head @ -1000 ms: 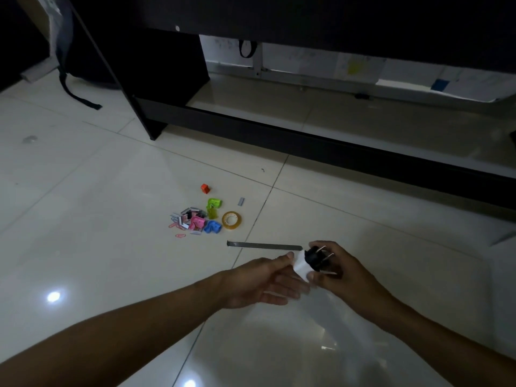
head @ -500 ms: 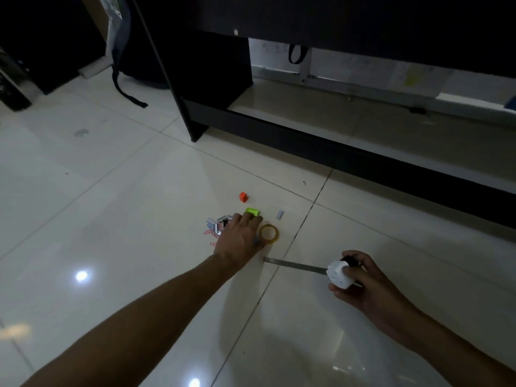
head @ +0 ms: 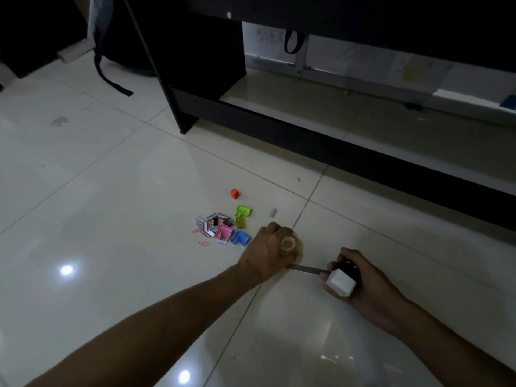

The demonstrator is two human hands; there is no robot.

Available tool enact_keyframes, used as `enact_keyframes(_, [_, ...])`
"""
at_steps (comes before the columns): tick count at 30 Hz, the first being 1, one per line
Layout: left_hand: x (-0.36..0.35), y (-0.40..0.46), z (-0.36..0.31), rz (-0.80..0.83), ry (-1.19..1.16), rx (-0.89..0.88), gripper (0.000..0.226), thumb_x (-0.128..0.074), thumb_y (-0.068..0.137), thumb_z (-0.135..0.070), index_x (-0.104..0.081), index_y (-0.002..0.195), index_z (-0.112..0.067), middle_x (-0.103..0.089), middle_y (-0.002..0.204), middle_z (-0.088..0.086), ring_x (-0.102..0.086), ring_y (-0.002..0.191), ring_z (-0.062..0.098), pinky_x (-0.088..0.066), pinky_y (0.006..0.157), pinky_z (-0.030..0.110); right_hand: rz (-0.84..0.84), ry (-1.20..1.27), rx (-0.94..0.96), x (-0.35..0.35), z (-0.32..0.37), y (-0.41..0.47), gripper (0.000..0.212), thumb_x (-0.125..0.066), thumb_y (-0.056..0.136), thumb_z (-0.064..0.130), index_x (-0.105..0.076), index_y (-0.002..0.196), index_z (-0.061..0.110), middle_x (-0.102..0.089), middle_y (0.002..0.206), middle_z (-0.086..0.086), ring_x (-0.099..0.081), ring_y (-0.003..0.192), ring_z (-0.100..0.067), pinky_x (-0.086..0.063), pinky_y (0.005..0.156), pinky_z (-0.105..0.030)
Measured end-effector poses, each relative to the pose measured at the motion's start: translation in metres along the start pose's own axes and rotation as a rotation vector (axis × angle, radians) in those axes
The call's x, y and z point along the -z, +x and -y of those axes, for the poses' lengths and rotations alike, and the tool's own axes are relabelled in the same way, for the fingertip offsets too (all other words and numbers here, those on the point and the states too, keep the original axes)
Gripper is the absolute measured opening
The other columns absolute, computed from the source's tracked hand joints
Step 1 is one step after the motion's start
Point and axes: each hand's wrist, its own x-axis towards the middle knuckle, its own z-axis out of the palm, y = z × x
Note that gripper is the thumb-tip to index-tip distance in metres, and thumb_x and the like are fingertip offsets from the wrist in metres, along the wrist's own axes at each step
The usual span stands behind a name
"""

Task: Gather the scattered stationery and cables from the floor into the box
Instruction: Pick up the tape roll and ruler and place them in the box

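The left hand [head: 266, 251] is gripping a small roll of clear tape [head: 289, 244], its fingers curled round the ring so that the open core is facing up toward the camera; the roll is sitting at the thumb side of the fist, just above the tiled floor [head: 111, 219]. The right hand [head: 360, 280] is holding a white plug adapter [head: 341, 282] with a black part [head: 347, 268] behind it, fingers wrapped round the far side and thumb on the near side. A metal ruler [head: 307, 268] is lying flat on the floor between the two hands, its ends hidden under them. Just left of the left hand a heap of stationery is lying: a blue binder clip [head: 240, 238], a pink one [head: 224, 231], a green one [head: 243, 211], staple strips [head: 208, 220] and pink paper clips [head: 204, 243]. An orange clip [head: 235, 193] is sitting apart, farther back, and a small grey strip [head: 273, 212] is lying near the floor joint. A black desk [head: 279, 121] is standing behind.
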Motion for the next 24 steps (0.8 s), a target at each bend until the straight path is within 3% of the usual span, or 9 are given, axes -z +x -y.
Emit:
enact_keyframes(4, [-0.012,-0.016,-0.046,0.015,-0.275,-0.068,0.05,-0.075,0.077,-0.017,-0.058,0.123,-0.004,-0.062,0.115,0.015,-0.056,0.105,0.026,-0.041,0.089,0.027,-0.064,-0.115,-0.032,0.009,-0.005,-0.006,0.028,-0.061,0.091,0.033,-0.062,0.07,0.014,-0.063,0.074,-0.008,-0.063,0.064,-0.02,-0.052,0.062,-0.029])
enact_keyframes(8, [-0.025,-0.029,-0.07,0.055,-0.292,-0.13,0.06,-0.074,0.08,-0.019,-0.049,0.132,-0.005,-0.06,0.122,0.013,-0.056,0.108,0.025,-0.039,0.093,0.025,-0.091,-0.468,0.154,0.019,-0.008,-0.016,0.029,-0.062,0.091,0.032,-0.065,0.096,0.004,-0.07,0.081,-0.015,-0.065,0.069,-0.023,-0.051,0.062,-0.031])
enact_keyframes(13, [-0.031,-0.039,-0.084,0.111,-0.225,-0.263,0.065,-0.073,0.082,-0.022,-0.044,0.138,-0.007,-0.06,0.125,0.012,-0.055,0.107,0.023,-0.031,0.087,0.014,-0.031,-0.786,0.107,0.031,-0.01,-0.027,0.014,-0.072,0.085,0.027,-0.068,0.092,0.016,-0.073,0.076,-0.009,-0.068,0.061,-0.024,-0.055,0.055,-0.031])
enact_keyframes(17, [-0.033,-0.043,-0.086,0.175,-0.202,-0.35,0.061,-0.071,0.083,-0.022,-0.046,0.137,-0.009,-0.057,0.128,0.011,-0.051,0.114,0.022,-0.04,0.096,0.024,-0.022,-0.858,0.216,0.042,-0.018,-0.038,0.021,-0.074,0.083,0.023,-0.065,0.101,0.03,-0.073,0.078,-0.002,-0.069,0.059,-0.023,-0.053,0.052,-0.029])
enact_keyframes(20, [-0.036,-0.049,-0.088,0.231,-0.207,-0.344,0.067,-0.071,0.084,-0.021,-0.038,0.141,-0.007,-0.056,0.129,0.012,-0.054,0.115,0.023,-0.042,0.102,0.029,-0.018,-1.121,0.366,0.048,-0.024,-0.045,0.038,-0.076,0.079,0.031,-0.057,0.111,0.041,-0.07,0.089,0.01,-0.07,0.075,-0.012,-0.056,0.066,-0.028])
enact_keyframes(22, [-0.039,-0.053,-0.091,0.268,-0.213,-0.34,0.078,-0.071,0.084,-0.018,-0.026,0.146,-0.007,-0.057,0.128,0.015,-0.058,0.11,0.027,-0.046,0.099,0.036,-0.051,-1.29,0.4,0.051,-0.029,-0.047,0.044,-0.073,0.081,0.039,-0.055,0.12,0.03,-0.066,0.108,0.01,-0.065,0.096,-0.007,-0.054,0.085,-0.029])
enact_keyframes(24, [-0.039,-0.057,-0.093,0.331,-0.242,-0.325,0.092,-0.072,0.082,-0.017,-0.009,0.148,-0.022,-0.054,0.132,0.016,-0.055,0.113,0.027,-0.047,0.098,0.038,-0.037,-1.37,0.406,0.052,-0.032,-0.051,0.044,-0.07,0.083,0.041,-0.055,0.122,0.026,-0.065,0.115,0.01,-0.062,0.102,-0.005,-0.051,0.09,-0.03])
